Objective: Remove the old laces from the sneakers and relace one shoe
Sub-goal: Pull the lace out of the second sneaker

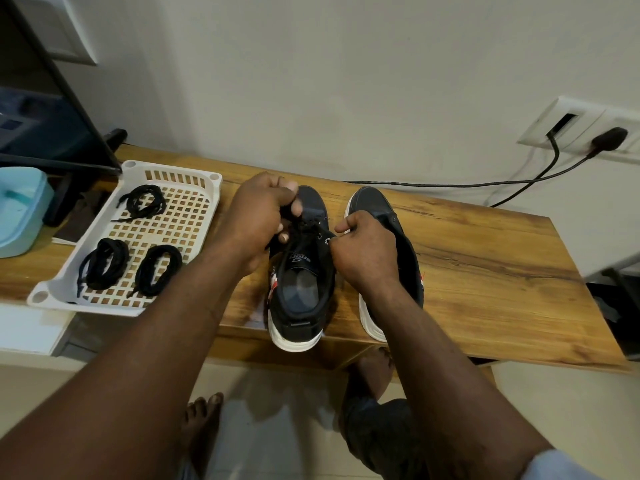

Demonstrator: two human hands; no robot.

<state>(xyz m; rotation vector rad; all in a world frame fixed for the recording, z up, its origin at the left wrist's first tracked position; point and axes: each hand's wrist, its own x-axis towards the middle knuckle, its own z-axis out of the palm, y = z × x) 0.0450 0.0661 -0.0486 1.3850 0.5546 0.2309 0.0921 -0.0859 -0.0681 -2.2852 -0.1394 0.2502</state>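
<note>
Two bare forearms reach up from the bottom of the frame, and below them two bare feet (204, 420) stand on a pale floor. The left hand (258, 216) is at centre frame over the front of a dark sneaker (301, 299) with a white sole; its grip is curled tight, fingertips pinching a black lace (304, 233) just above the eyelets. The right hand (367, 251), just right of centre, is also closed into a fist, its grip pinching at the right eyelet edge of the same sneaker; whether it holds lace as well as the flap cannot be told. This sneaker stands upright on a wooden tabletop (485, 265), toe pointing toward the wall, heel slightly over the near edge. A second sneaker (377, 206) stands just beside it on the right, partly hidden by the right hand and wrist. At left of the frame a white slotted plastic basket (207, 183) sits on the tabletop and holds three coiled black lace bundles: one (142, 201) near its far end and two (104, 263) (157, 268) side by side near its front. At the far left edge is a light blue container (20, 209), with a dark screen (41, 126) above it in the upper left. At upper right, a wall socket (588, 119) holds a black plug (609, 138), and its cable (450, 184) runs along the back of the tabletop.
</note>
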